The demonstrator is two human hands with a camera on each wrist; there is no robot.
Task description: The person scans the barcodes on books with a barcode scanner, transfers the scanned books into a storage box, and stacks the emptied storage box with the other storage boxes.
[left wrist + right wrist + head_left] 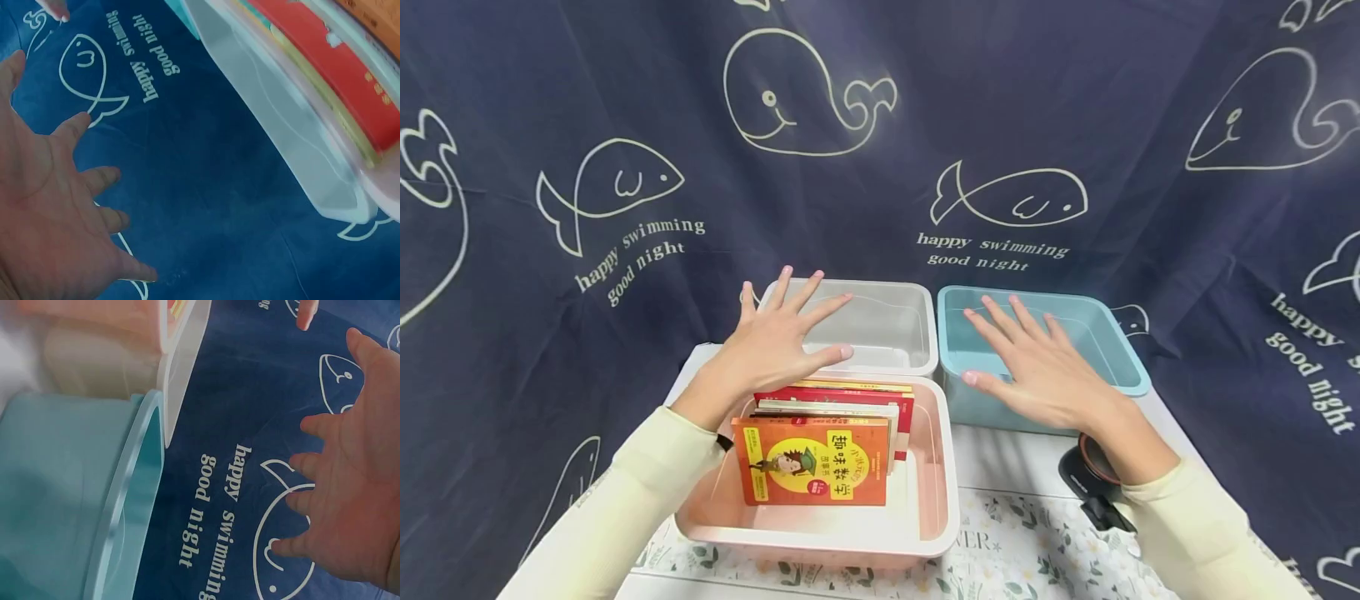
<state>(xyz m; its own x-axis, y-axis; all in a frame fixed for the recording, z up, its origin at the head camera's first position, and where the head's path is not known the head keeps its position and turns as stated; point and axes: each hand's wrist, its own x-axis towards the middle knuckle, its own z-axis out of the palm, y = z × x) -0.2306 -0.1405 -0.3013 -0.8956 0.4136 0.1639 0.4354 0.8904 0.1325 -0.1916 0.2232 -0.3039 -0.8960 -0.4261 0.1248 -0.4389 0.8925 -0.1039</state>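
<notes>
Both hands are raised with fingers spread, and neither holds anything. In the head view the left hand [775,342] hovers over the grey-white bin [891,321] and the back of the pink bin [943,467]. Several books stand upright in the pink bin, toward its left side; the front one is an orange book [812,462] with a cartoon figure, and a red book [906,417] is behind it. The right hand [1037,371] is held above the blue bin [1105,333]. The left wrist view shows the left palm [50,206]; the right wrist view shows the right palm [356,481].
A black round-topped device [1093,471] lies beside the right forearm, partly hidden by the sleeve. The bins stand on a white table with a floral-printed cover [1022,542]. A dark blue curtain [865,208] with whale and fish drawings hangs behind.
</notes>
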